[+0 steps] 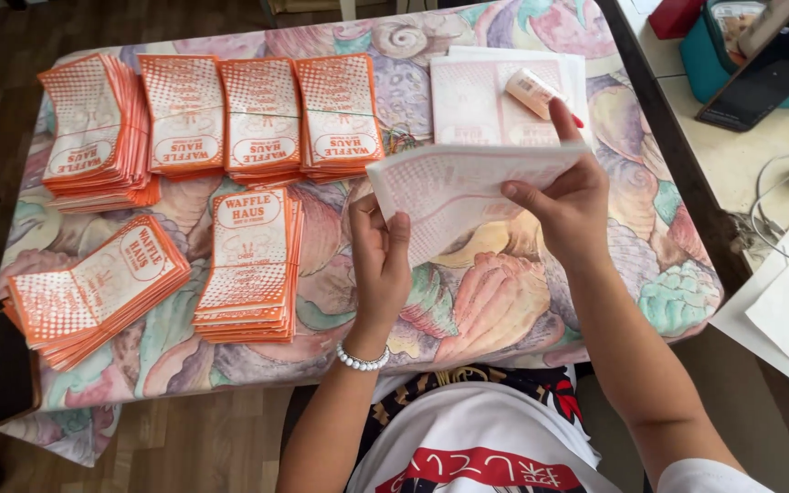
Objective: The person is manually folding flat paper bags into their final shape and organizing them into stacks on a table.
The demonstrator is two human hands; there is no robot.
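Paper sheets (468,187) | both hands raised over table | left (379,260) grips lower-left edge | right (563,205) pinches right edge

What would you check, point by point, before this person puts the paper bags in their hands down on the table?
1. Both hands on the bags: left hand and right hand grip the held stack of bags. Ok.
2. Held stack squared up: edges fanned and uneven. Not ok.
3. Bare cloth in front of the person on the table: ok.
4. Small tube lying on the flat pile behind: in the way there. Not ok.
5. Orange bundles tied: bands are too small to make out. Cannot tell.
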